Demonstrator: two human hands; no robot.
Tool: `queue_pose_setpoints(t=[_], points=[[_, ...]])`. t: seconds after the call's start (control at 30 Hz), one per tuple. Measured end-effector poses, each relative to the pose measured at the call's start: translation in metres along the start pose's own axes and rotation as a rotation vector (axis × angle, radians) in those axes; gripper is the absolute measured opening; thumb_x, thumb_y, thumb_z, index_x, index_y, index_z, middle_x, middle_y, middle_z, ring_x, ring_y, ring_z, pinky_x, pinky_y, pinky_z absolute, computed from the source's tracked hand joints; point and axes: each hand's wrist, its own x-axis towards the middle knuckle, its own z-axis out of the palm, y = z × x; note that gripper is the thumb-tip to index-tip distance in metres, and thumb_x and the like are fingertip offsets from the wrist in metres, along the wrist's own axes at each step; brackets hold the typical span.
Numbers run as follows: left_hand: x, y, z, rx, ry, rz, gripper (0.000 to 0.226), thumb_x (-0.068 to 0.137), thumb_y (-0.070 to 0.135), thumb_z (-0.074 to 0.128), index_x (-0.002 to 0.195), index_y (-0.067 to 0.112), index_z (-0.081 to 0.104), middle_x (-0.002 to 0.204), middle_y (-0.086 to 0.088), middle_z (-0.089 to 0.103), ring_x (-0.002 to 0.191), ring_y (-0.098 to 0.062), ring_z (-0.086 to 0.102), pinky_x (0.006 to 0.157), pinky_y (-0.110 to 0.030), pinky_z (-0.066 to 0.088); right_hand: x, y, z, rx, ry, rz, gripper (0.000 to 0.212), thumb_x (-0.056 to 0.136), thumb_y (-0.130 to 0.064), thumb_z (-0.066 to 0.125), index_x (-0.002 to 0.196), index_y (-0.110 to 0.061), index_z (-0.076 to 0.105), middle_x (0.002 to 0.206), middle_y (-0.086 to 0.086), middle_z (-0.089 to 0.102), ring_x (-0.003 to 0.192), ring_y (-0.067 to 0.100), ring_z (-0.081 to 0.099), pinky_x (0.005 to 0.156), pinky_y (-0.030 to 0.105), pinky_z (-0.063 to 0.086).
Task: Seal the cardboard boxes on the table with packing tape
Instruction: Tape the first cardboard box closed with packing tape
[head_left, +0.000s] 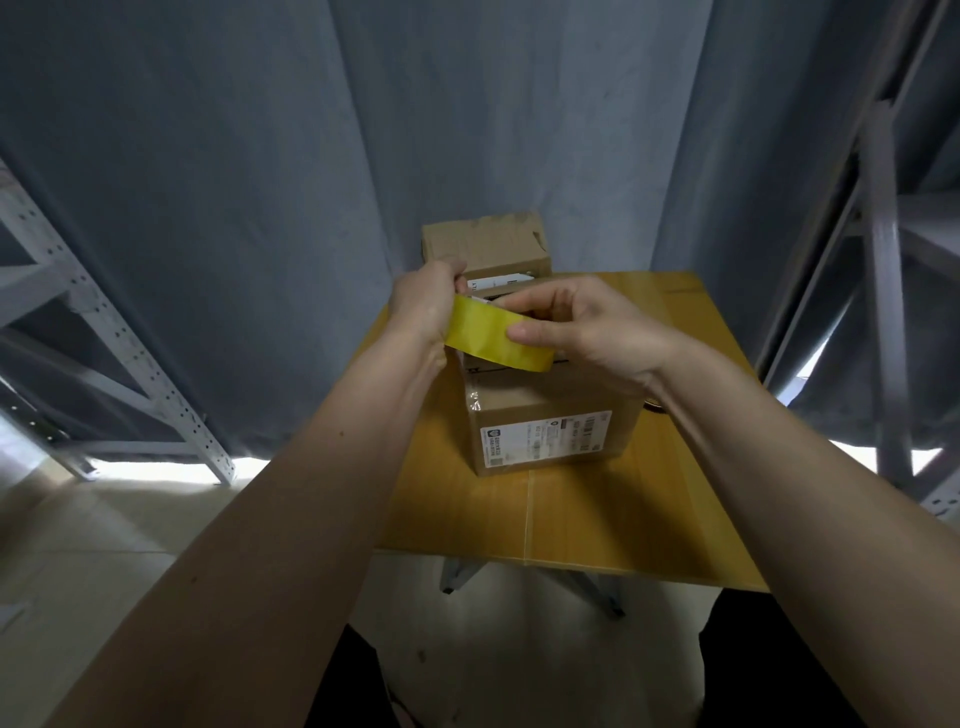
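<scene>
Both my forearms reach in from the near edge. My left hand (426, 301) pinches the far end of the yellow packing tape roll (498, 338), while my right hand (587, 332) grips it with thumb on its face, above the near cardboard box (550, 431) on the table (597, 519). Farther off sits a second box (485, 244).

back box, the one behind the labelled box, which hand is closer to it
Left. The left hand, gripping one end of the yellow tape, overlaps the back box's lower left corner. The right hand holds the tape nearer the camera, over the labelled box.
</scene>
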Motion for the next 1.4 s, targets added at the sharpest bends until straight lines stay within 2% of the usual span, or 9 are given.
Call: queue_pose_setpoints(t=[0.13, 0.3, 0.4, 0.5, 0.63, 0.77, 1.03, 1.23, 1.4], points=[[-0.003, 0.003, -0.002, -0.096, -0.042, -0.053, 0.042, 0.091, 0.015, 0.054, 0.05, 0.014, 0.042, 0.052, -0.005, 0.047, 0.05, -0.019, 0.049, 0.056, -0.028, 0.044, -0.003, -0.003, -0.006, -0.046, 0.03, 0.007, 0.054, 0.071, -0.008, 0.077, 0.123, -0.016, 0.061, 0.12, -0.003, 0.064, 0.112, 0.009, 0.06, 0.092, 0.023, 0.051], [-0.005, 0.009, -0.006, -0.288, -0.135, -0.196, 0.024, 0.09, 0.023, 0.054, 0.068, 0.014, 0.052, 0.063, 0.0, 0.055, 0.061, -0.02, 0.057, 0.065, -0.033, 0.049, -0.005, 0.003, -0.004, -0.222, 0.171, -0.018, 0.094, 0.053, -0.025, 0.089, 0.134, -0.036, 0.042, 0.122, -0.023, 0.047, 0.11, -0.007, 0.049, 0.087, 0.01, 0.046], [-0.015, 0.012, -0.003, -0.307, -0.232, -0.26, 0.02, 0.095, 0.031, 0.048, 0.103, 0.016, 0.059, 0.105, -0.011, 0.059, 0.093, -0.028, 0.06, 0.071, -0.041, 0.055, 0.001, 0.009, -0.001, -0.25, 0.336, -0.123, 0.062, 0.063, -0.01, 0.088, 0.108, -0.03, 0.051, 0.102, -0.019, 0.056, 0.087, -0.014, 0.055, 0.075, 0.01, 0.046], [-0.021, 0.013, 0.004, -0.126, -0.11, -0.045, 0.033, 0.101, 0.04, 0.04, 0.108, 0.015, 0.06, 0.112, -0.012, 0.063, 0.099, -0.027, 0.061, 0.084, -0.04, 0.051, 0.006, 0.011, -0.003, -0.263, 0.528, -0.158, 0.043, 0.076, 0.002, 0.075, 0.086, -0.029, 0.047, 0.08, -0.013, 0.053, 0.068, -0.006, 0.051, 0.057, 0.01, 0.037], [-0.04, 0.003, 0.006, 0.249, 0.119, 0.451, 0.025, 0.1, 0.031, 0.046, 0.107, 0.018, 0.066, 0.115, -0.002, 0.063, 0.104, -0.014, 0.057, 0.097, -0.029, 0.045, 0.012, 0.011, -0.005, -0.452, 0.757, -0.064, 0.039, 0.077, 0.008, 0.059, 0.091, -0.024, 0.041, 0.091, -0.001, 0.052, 0.078, 0.014, 0.048, 0.049, 0.015, 0.026], [-0.057, -0.01, 0.012, 0.258, 0.11, 0.677, 0.026, 0.097, 0.011, 0.054, 0.119, 0.005, 0.065, 0.117, -0.002, 0.059, 0.093, 0.002, 0.052, 0.08, 0.002, 0.037, 0.016, 0.005, -0.001, -0.624, 0.886, -0.06, 0.042, 0.073, 0.015, 0.052, 0.099, -0.017, 0.042, 0.113, 0.013, 0.05, 0.104, 0.026, 0.045, 0.063, 0.023, 0.023], [-0.053, -0.022, 0.015, 0.051, 0.179, 0.497, 0.016, 0.086, 0.018, 0.071, 0.101, 0.014, 0.075, 0.098, 0.004, 0.072, 0.087, 0.003, 0.064, 0.077, -0.006, 0.047, 0.012, 0.009, 0.006, -0.815, 0.922, -0.063, 0.046, 0.07, 0.021, 0.05, 0.104, -0.01, 0.047, 0.116, 0.013, 0.045, 0.111, 0.027, 0.039, 0.07, 0.019, 0.02], [-0.042, -0.024, 0.013, -0.058, 0.133, 0.356, 0.015, 0.082, 0.018, 0.076, 0.076, 0.032, 0.072, 0.085, 0.009, 0.074, 0.088, -0.009, 0.07, 0.085, -0.031, 0.056, 0.008, 0.008, 0.008, -0.888, 0.916, -0.081, 0.048, 0.068, 0.022, 0.052, 0.106, -0.007, 0.049, 0.117, 0.014, 0.046, 0.111, 0.028, 0.038, 0.071, 0.019, 0.02], [-0.044, -0.022, 0.017, 0.104, 0.206, 0.464, 0.005, 0.091, 0.02, 0.065, 0.088, 0.023, 0.069, 0.086, 0.01, 0.068, 0.081, -0.002, 0.064, 0.072, -0.008, 0.05, 0.008, 0.007, 0.01, -0.924, 0.924, -0.114, 0.046, 0.068, 0.021, 0.053, 0.105, -0.006, 0.05, 0.117, 0.015, 0.046, 0.112, 0.029, 0.039, 0.075, 0.02, 0.023]])
